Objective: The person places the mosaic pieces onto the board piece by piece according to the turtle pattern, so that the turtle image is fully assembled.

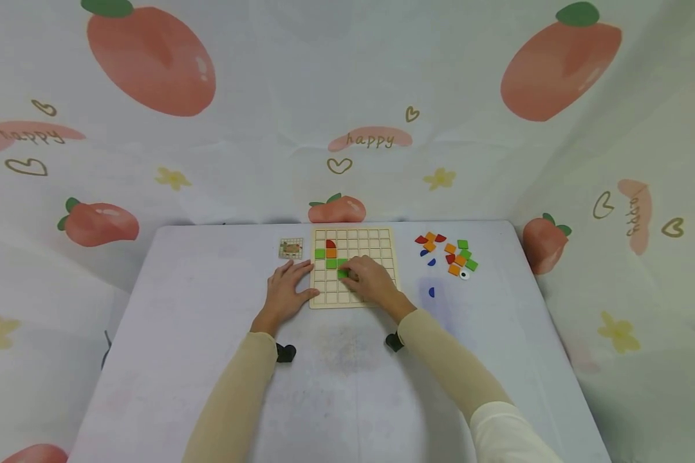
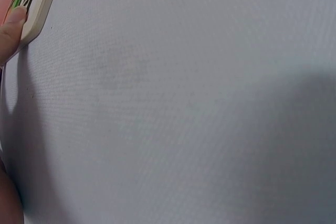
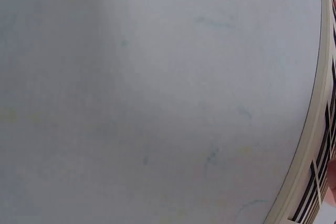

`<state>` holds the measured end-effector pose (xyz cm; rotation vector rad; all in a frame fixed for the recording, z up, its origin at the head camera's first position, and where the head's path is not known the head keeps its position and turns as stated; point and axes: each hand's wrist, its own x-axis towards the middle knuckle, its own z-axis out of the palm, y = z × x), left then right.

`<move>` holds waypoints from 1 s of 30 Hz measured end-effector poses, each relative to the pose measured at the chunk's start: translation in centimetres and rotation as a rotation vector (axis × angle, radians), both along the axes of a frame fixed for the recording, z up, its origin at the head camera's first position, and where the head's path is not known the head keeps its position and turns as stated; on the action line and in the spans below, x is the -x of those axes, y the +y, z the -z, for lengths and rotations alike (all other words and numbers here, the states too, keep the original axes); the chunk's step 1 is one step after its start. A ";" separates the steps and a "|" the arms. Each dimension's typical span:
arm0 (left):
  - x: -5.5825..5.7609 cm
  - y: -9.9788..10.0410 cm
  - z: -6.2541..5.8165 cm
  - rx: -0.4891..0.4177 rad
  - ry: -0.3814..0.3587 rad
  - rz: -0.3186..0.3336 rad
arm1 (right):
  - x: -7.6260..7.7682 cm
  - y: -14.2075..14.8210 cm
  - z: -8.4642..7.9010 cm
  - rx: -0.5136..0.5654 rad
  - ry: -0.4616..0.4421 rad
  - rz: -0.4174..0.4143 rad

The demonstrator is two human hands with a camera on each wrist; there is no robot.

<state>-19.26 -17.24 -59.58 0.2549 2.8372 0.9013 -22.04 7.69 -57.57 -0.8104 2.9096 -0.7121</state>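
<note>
A pale wooden grid board [image 1: 318, 298] lies on the table. My left hand [image 1: 285, 292] rests along its left side with fingers spread; in the left wrist view the thumb [image 2: 11, 27] lies on the board's edge. My right hand [image 1: 373, 281] reaches over the board, thumb and fingertips pinching a green square tile [image 1: 342, 274] at a cell near the middle. Up and left of it sit a red quarter-circle piece [image 1: 331, 244], an orange square [image 1: 331, 253] and several green squares, one at the left edge [image 1: 320, 253]. The right hand hides part of the grid.
A small pattern card [image 1: 291, 248] lies left of the board. To the right are scattered loose pieces: orange squares [image 1: 450, 249], green squares [image 1: 463, 244], red pieces [image 1: 420, 240], blue half-circles [image 1: 431, 292] and a white round eye piece [image 1: 464, 274].
</note>
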 end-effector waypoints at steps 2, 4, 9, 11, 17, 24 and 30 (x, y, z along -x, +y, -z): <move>0.0 0.0 0.0 -0.001 -0.004 -0.001 | 0.0 0.1 0.2 -0.030 0.038 -0.033; 0.0 0.0 -0.1 -0.005 -0.005 -0.001 | 0.0 0.3 0.4 -0.057 0.072 -0.056; -0.1 0.1 -0.3 -0.009 -0.002 -0.004 | 0.0 0.6 0.5 -0.054 0.088 -0.064; -0.1 0.0 -0.3 -0.003 0.000 -0.005 | 0.0 0.7 0.5 -0.057 0.088 -0.068; 0.0 -0.1 -0.2 0.010 -0.006 -0.005 | 0.2 0.8 0.2 -0.117 0.111 -0.091; 0.0 0.0 -0.1 0.000 -0.011 -0.008 | 0.1 0.9 0.1 -0.166 0.103 -0.053; 0.0 0.1 -0.2 -0.015 -0.008 -0.008 | 0.1 2.0 0.1 -0.283 0.087 0.110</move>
